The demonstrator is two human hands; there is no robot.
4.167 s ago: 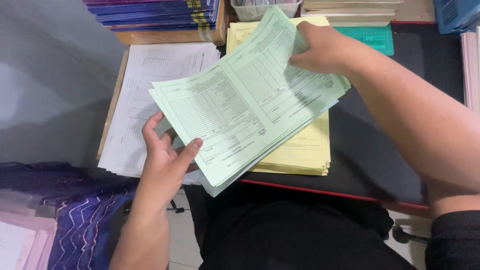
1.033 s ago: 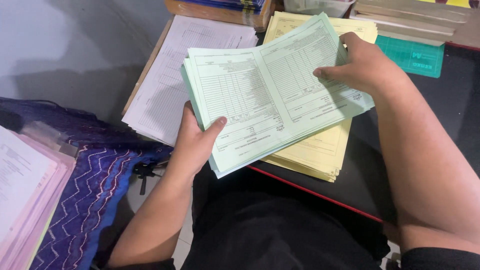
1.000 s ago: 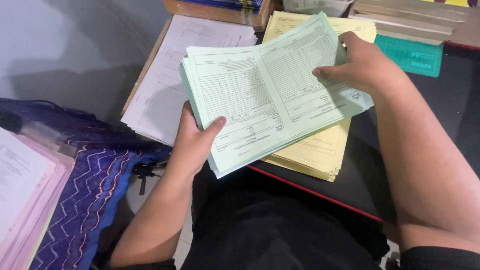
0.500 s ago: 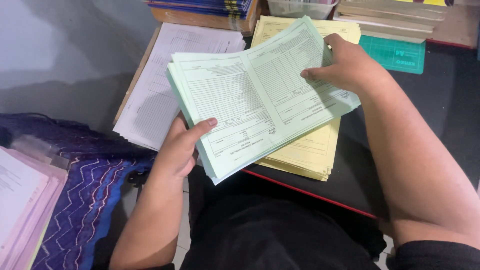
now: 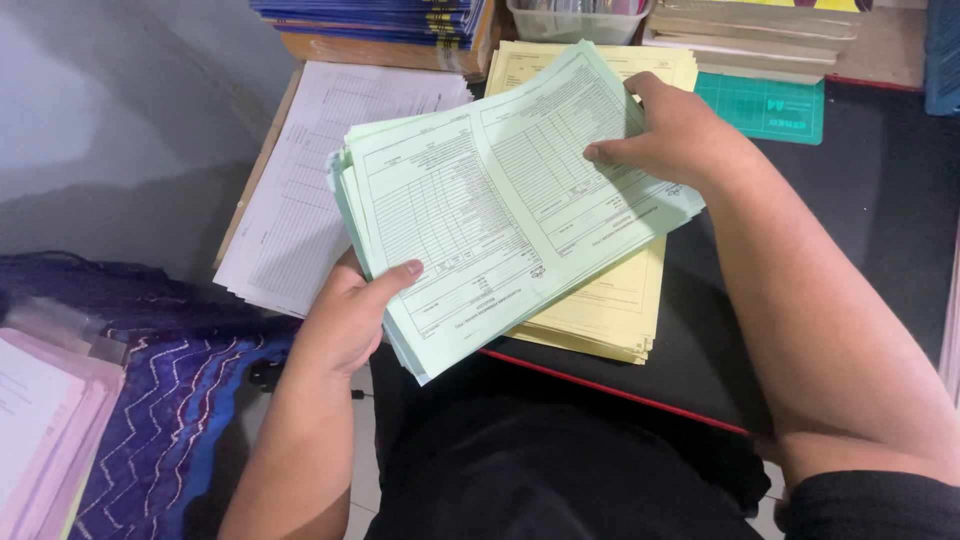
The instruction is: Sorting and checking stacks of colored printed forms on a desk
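Fingers (image 5: pixel 395 275) of the left hand (image 5: pixel 345 320): thumb pressed on the top sheet, the rest curled out of sight beneath, clamped on the near left edge of the stack of green forms (image 5: pixel 500 200). Fingers of the right hand (image 5: pixel 670 135) lie bent over the far right part of the same stack, thumb tip on the top sheet, gripping that edge; whether they pinch one sheet or several cannot be told.

Head view, the only one. The green stack is held off the counter (image 5: pixel 880 220), tilted, its right half above a pile of yellow forms (image 5: pixel 610 310) that lies flat on the dark surface. The green edges are fanned and uneven along the left and lower sides, so the squaring-up reads as unfinished. Judged from this: sheets are gathered into one handful; aligned edges and setting the stack down are not yet seen.

Beside the yellow pile, to the left, a pile of white forms (image 5: pixel 310 180) lies flat, partly covered by the green stack. At the far edge: a stack of blue-covered booklets (image 5: pixel 380 15), a clear plastic tray (image 5: pixel 575 20), a green cutting mat (image 5: pixel 770 105) under a pile of bound paper pads (image 5: pixel 750 25). Lower left, off the counter: a blue patterned cloth (image 5: pixel 170 400) and a pile of pink sheets (image 5: pixel 40 430).
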